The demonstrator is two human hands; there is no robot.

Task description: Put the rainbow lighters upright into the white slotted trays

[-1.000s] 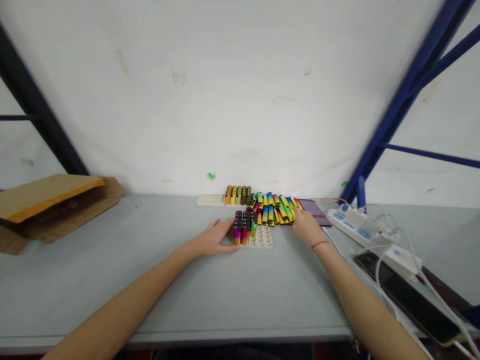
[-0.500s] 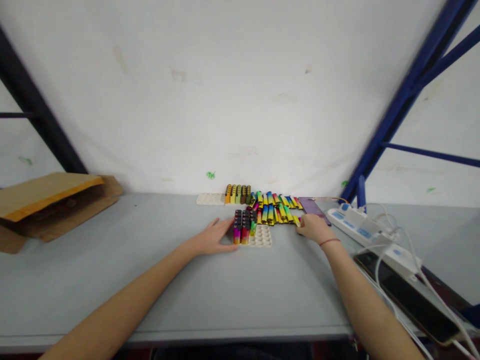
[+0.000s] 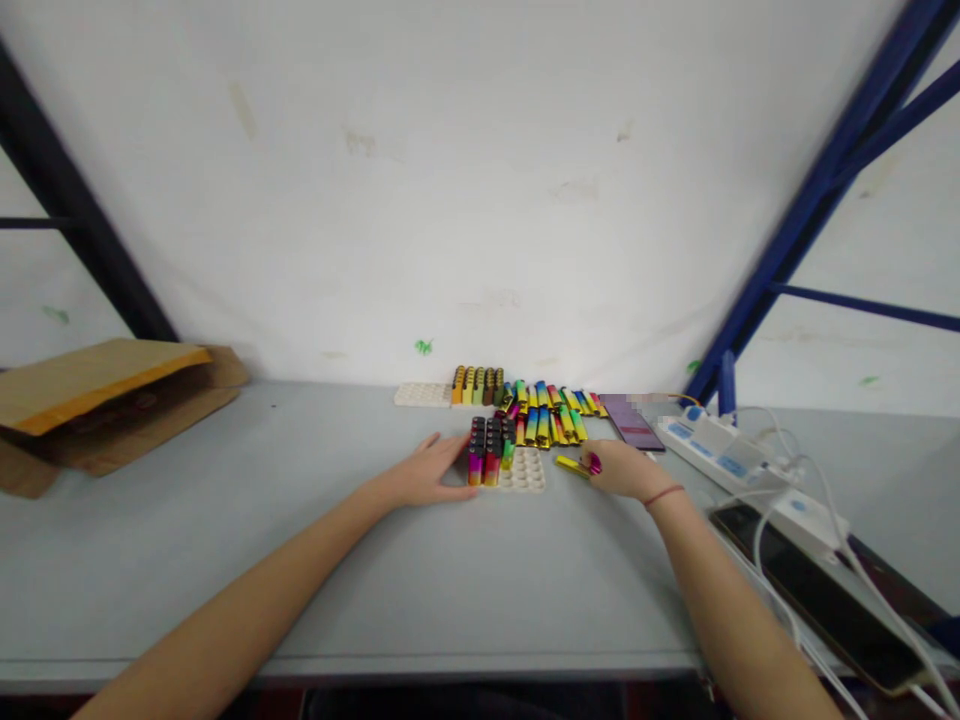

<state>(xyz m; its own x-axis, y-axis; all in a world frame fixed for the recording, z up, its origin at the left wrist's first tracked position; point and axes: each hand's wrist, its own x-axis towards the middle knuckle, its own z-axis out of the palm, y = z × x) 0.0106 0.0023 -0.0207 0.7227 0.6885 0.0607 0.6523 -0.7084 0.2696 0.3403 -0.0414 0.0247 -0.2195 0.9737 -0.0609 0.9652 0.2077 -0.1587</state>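
My left hand (image 3: 424, 475) lies on the table with fingers apart, against the left side of a white holed tray (image 3: 531, 472). Its thumb reaches the front left corner of the tray. Upright in the tray's left part stand several purple, red and green batteries (image 3: 484, 462) with black tops. My right hand (image 3: 619, 468) is closed on a battery (image 3: 571, 466), yellow at one end and magenta at the other. It lies nearly flat, pointing left, just right of the tray. Behind it is a pile of loose shiny batteries (image 3: 555, 425) in several colours.
At the back stand more upright batteries (image 3: 477, 386) beside a second white tray (image 3: 422, 394). A purple phone-like slab (image 3: 634, 422), a power strip (image 3: 724, 455) with white cables and a black phone (image 3: 817, 600) lie on the right. An open brown paper envelope (image 3: 112, 400) lies left.
My right hand has drawn a yellow and magenta battery away from the right end of the pile, toward me. My left hand stays by the tray.
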